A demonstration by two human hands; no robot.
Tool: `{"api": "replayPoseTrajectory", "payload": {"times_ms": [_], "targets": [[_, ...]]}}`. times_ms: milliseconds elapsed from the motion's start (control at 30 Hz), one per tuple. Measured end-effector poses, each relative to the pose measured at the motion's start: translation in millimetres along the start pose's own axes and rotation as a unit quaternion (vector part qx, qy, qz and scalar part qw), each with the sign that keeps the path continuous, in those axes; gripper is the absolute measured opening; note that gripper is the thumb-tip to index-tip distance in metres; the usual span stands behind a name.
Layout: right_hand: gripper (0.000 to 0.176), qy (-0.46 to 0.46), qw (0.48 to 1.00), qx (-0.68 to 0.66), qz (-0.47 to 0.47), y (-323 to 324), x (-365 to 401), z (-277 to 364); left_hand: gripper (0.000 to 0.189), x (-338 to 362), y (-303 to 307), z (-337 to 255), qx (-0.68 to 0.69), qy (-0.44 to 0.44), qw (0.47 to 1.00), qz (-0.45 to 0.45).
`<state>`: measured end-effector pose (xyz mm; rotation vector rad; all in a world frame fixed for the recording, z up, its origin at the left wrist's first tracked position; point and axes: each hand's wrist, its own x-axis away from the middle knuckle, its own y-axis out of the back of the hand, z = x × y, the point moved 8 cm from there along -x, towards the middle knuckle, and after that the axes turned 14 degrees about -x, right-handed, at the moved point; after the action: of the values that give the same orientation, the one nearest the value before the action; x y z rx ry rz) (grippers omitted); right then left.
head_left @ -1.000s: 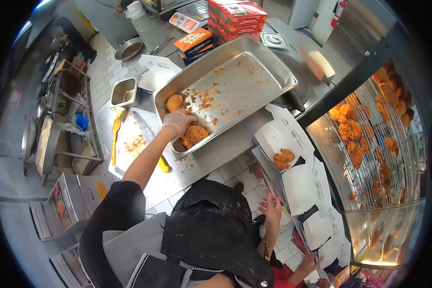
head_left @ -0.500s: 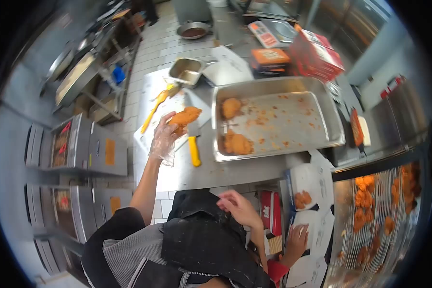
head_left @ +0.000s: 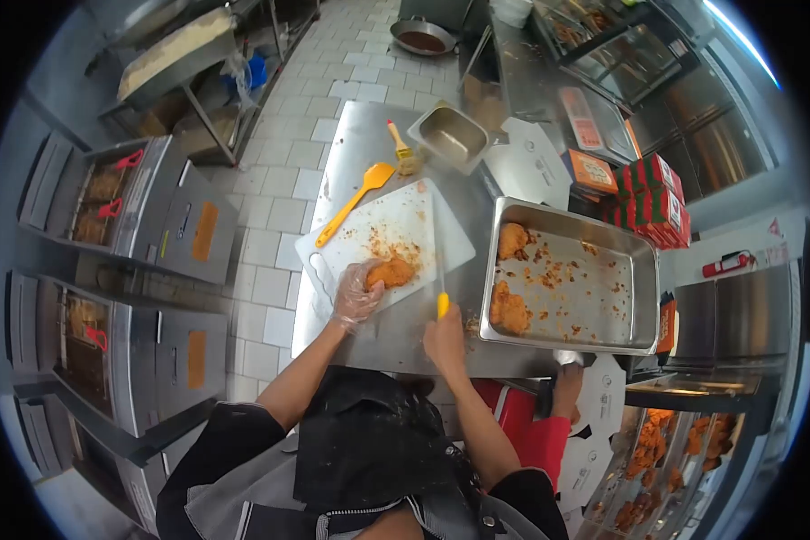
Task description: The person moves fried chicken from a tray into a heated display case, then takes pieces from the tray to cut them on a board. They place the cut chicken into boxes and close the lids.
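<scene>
My left hand (head_left: 357, 292), in a clear plastic glove, is closed on a piece of fried chicken (head_left: 391, 272) at the lower part of the white cutting board (head_left: 360, 216). Crumbs lie on the board around it. My bare right hand (head_left: 445, 337) grips the yellow handle of a knife (head_left: 443, 304), its blade pointing away from me over the board's right side. An orange spatula (head_left: 355, 203) rests on the board's upper left edge, with a yellow-handled brush (head_left: 400, 148) beyond it.
A large metal tray (head_left: 567, 340) with two chicken pieces and crumbs is at right. Behind the board sits a small metal pan (head_left: 452, 135). A co-worker's hand and red sleeve (head_left: 553, 441) are near white boxes (head_left: 600, 396). Red boxes (head_left: 652, 202) stand behind the tray.
My left hand has lowered the chicken onto the board. My right hand has moved up from near my body and taken hold of the knife. The camera view has shifted.
</scene>
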<state>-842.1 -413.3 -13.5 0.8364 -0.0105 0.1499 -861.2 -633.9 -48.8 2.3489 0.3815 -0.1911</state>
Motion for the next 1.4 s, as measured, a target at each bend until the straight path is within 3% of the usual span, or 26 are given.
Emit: {"api": "replayPoseTrajectory", "payload": {"times_ms": [67, 100, 167, 200, 233, 267, 367, 433, 500, 633, 700, 800, 900, 933, 1000, 1100, 1233, 1300, 1400], "targets": [[0.039, -0.166, 0.981, -0.093, 0.042, 16, 23, -4, 0.041, 4, 22, -26, -0.120, -0.094, 0.983, -0.102], [0.037, -0.114, 0.983, -0.145, 0.006, 33, 30, 26, 0.041, 2, 29, -33, -0.116, -0.085, 0.985, -0.098], [0.036, -0.098, 0.990, -0.095, 0.044, 23, 37, 27, 0.044, -2, 42, -44, -0.283, -0.047, 0.951, -0.114], [0.035, -0.072, 0.993, -0.049, 0.076, 20, 37, 29, 0.044, -1, 36, -34, -0.279, -0.041, 0.953, -0.111], [0.035, -0.073, 0.993, -0.042, 0.080, 23, 34, 28, 0.042, 1, 29, -11, -0.088, 0.008, 0.991, -0.096], [0.036, -0.047, 0.993, -0.016, 0.103, 23, 29, 32, 0.041, 5, 18, 10, 0.106, 0.056, 0.990, -0.080], [0.038, -0.014, 0.989, 0.003, 0.144, 33, 21, 44, 0.034, 2, 16, 0, 0.020, -0.003, 1.000, -0.018], [0.039, -0.011, 0.988, -0.001, 0.157, 39, 17, 41, 0.034, -2, 15, 0, 0.017, 0.000, 1.000, -0.025], [0.039, -0.030, 0.970, 0.022, 0.240, 30, 19, 24, 0.035, -1, 13, -2, 0.017, 0.007, 0.999, -0.030], [0.037, -0.026, 0.969, 0.001, 0.247, -13, 5, -15, 0.036, 4, 11, -3, -0.042, 0.021, 0.999, 0.016], [0.042, 0.039, 0.975, 0.020, 0.220, -42, -33, -6, 0.037, -6, 11, -3, -0.051, 0.026, 0.998, 0.015], [0.043, 0.007, 0.956, 0.040, 0.291, -13, -56, 26, 0.035, 0, 11, -1, -0.055, 0.018, 0.998, -0.010], [0.042, -0.023, 0.951, 0.049, 0.306, 6, -14, 24, 0.034, 2, 6, 3, -0.055, 0.020, 0.998, -0.023], [0.042, -0.025, 0.950, 0.050, 0.309, -11, -7, 16, 0.035, 2, 7, -1, -0.038, 0.016, 0.999, -0.019], [0.042, -0.006, 0.975, -0.005, 0.220, -44, -5, 1, 0.037, -2, 11, -5, -0.025, 0.014, 0.999, -0.020], [0.043, -0.020, 0.962, 0.000, 0.274, -38, -49, 24, 0.038, 8, 9, -13, -0.059, 0.000, 0.998, 0.001], [0.043, -0.009, 0.954, 0.021, 0.299, -13, -10, 32, 0.037, 5, -1, 4, -0.024, 0.034, 0.999, -0.026], [0.041, -0.018, 0.974, 0.005, 0.225, -36, 12, 16, 0.036, 7, -3, 10, 0.003, 0.060, 0.998, -0.015], [0.040, -0.026, 0.976, -0.041, 0.210, -55, -31, 15, 0.034, 2, 2, 7, 0.017, 0.047, 0.999, 0.007]]}}
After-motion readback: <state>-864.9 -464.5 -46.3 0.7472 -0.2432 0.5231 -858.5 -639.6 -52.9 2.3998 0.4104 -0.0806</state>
